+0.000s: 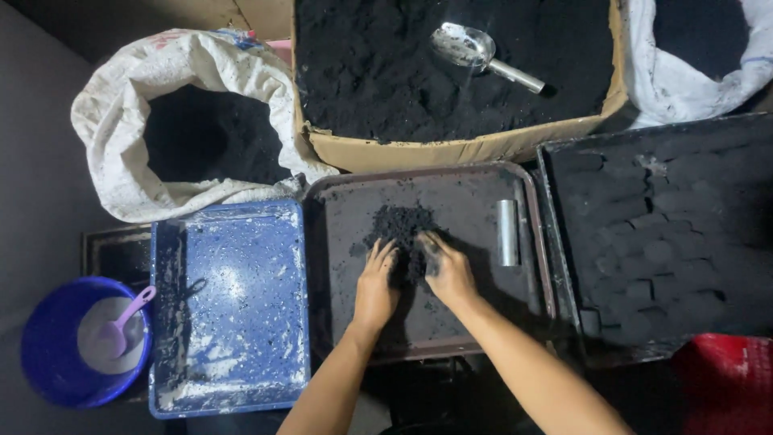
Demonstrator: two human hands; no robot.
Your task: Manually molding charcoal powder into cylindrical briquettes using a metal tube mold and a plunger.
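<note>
1. The left hand [376, 292] lies palm down on the dark rectangular metal tray [483, 330] in the middle of the scene, fingers spread and open, their tips pushed into the left edge of a small heap of black crumbly powder [400, 229].
2. The right hand [448, 274] rests just right of it, fingers loosely curved and blackened, pressing against the right side of the same heap; it clasps nothing solid.
3. The heap sits a little left of the tray's centre, between the two hands and reaching toward the far side.
4. A short shiny metal cylinder [507, 232] stands on the tray to the right of the hands, apart from them.
5. Left of the dark tray, touching it, is a blue rectangular tray [229, 306] streaked with white powder.
6. Further left and near, a round blue plastic bowl [48, 346] holds pale powder and a lilac plastic spoon [125, 318].
7. On the far side, a brown cardboard box [451, 151] is filled with black powder, with a silver metal scoop [475, 50] lying on it.
8. At far left is an open white woven sack [113, 121] of black powder; another white sack [684, 80] shows at far right.
9. To the right lies a black tray [555, 242] carrying rows of dark pressed blocks [660, 234].
10. A red object [729, 383] shows at the near right corner; what it is cannot be told.
</note>
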